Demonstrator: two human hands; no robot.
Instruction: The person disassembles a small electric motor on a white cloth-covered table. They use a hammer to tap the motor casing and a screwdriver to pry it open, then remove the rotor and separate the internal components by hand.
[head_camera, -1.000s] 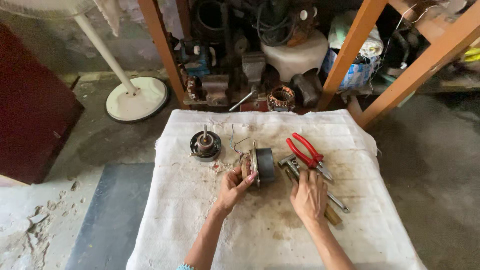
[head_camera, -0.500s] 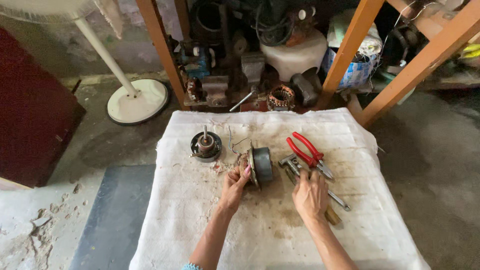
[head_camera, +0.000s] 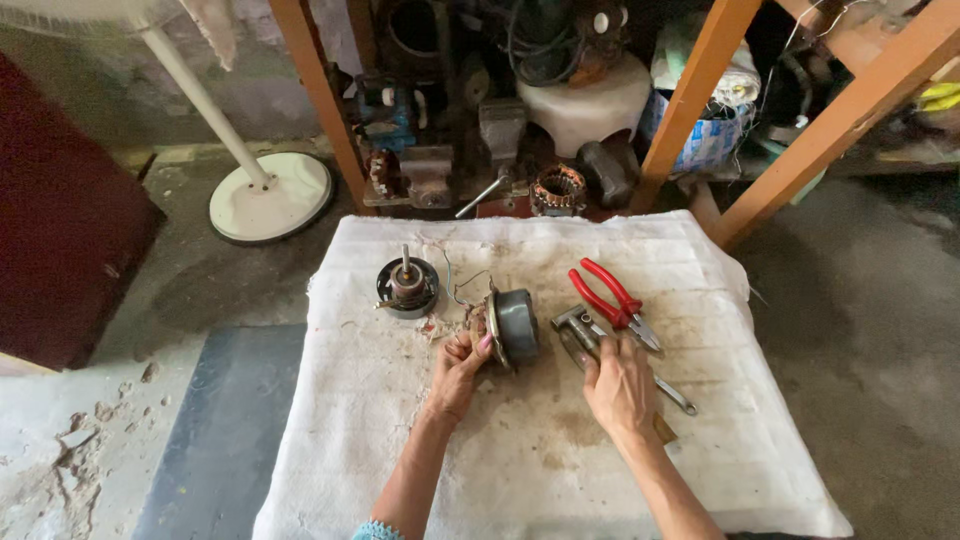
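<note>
Gripping grey motor housing with left hand, as before. Right hand now lowered onto hammer, fingers curled around its handle.

A blue-and-white printed plastic bag, bulging and crumpled, sits among the clutter on the floor behind the white cloth, wedged beside the orange wooden leg at upper right. No labels, signs or screens can be made out anywhere else.

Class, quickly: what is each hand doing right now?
Left hand: gripping the grey motor housing.
Right hand: closed over metal tools beside the red pliers.
</note>
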